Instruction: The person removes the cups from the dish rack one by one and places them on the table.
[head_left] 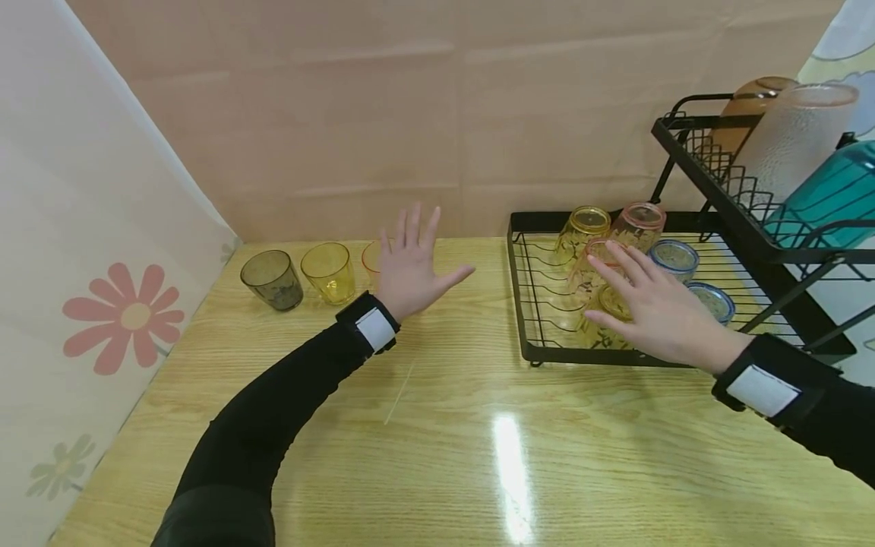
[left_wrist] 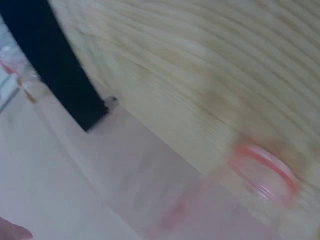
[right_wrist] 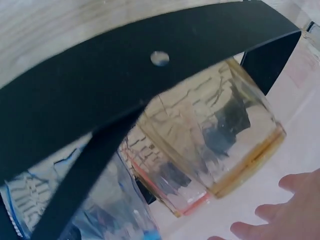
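My left hand is spread, fingers straight, in front of a clear glass with a pink-red rim, which it mostly hides in the head view. That glass stands upright on the table and looks blurred in the left wrist view. Over the front of the dish rack's lower tray, my right hand reaches with extended fingers and holds nothing. Beneath its fingers is an upside-down yellow glass, with a pink glass just behind. In the right wrist view, fingertips are close to the yellow glass's base.
A grey glass and a yellow glass stand upright at the left. The black rack's tray rim holds in more upturned glasses, including blue ones. Its upper shelf bears a frosted tumbler and a teal one.
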Demonstrator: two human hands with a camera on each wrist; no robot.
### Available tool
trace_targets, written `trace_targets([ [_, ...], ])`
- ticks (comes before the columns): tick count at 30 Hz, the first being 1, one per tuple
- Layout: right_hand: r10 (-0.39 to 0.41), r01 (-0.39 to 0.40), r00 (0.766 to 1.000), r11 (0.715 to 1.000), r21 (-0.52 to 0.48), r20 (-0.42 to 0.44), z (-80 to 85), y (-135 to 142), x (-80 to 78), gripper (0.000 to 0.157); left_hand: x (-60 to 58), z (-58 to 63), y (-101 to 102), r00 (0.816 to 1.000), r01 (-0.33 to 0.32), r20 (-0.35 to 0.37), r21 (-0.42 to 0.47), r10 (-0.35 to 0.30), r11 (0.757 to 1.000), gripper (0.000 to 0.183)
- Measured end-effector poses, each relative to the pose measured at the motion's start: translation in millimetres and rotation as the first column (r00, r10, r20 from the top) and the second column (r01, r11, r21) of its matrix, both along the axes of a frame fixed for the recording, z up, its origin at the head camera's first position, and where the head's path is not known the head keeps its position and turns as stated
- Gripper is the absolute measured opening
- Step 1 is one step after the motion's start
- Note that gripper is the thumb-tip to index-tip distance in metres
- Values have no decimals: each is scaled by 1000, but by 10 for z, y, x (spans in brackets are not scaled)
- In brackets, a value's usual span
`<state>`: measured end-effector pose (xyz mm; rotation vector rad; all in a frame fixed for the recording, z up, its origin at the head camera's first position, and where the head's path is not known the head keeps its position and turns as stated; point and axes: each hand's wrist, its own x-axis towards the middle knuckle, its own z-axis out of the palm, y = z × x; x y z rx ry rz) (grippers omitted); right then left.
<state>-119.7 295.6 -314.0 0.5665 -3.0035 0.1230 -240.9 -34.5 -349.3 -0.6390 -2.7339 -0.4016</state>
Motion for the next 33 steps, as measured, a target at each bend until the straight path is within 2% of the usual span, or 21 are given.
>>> trace_targets([
  [5, 2, -2, 1000, 999, -40, 10, -83, 13, 59, 73, 112, 54, 246, 995, 66, 72, 40, -69, 997, 102],
  [9, -42, 43, 999, 997, -70, 10, -114, 14, 76, 65, 190, 63, 437, 986, 122, 105, 56, -128, 991, 100],
  [17, -73, 73, 997, 994, -80, 2, -233, 16, -25, 53, 365, -1, 790, 969, 214, 130, -13, -210, 977, 101],
  [21, -74, 72, 997, 995, -63, -24, -300, 20, -74, 47, 445, -43, 929, 961, 248, 140, -54, -238, 967, 101],
  [28, -23, 19, 988, 999, -31, -153, -363, 24, -130, 31, 557, -104, 1100, 947, 277, 188, -77, -259, 958, 100],
  [33, -5, -1, 984, 999, -35, -178, -360, 16, -130, 27, 612, -162, 1185, 939, 283, 227, -83, -258, 956, 100],
])
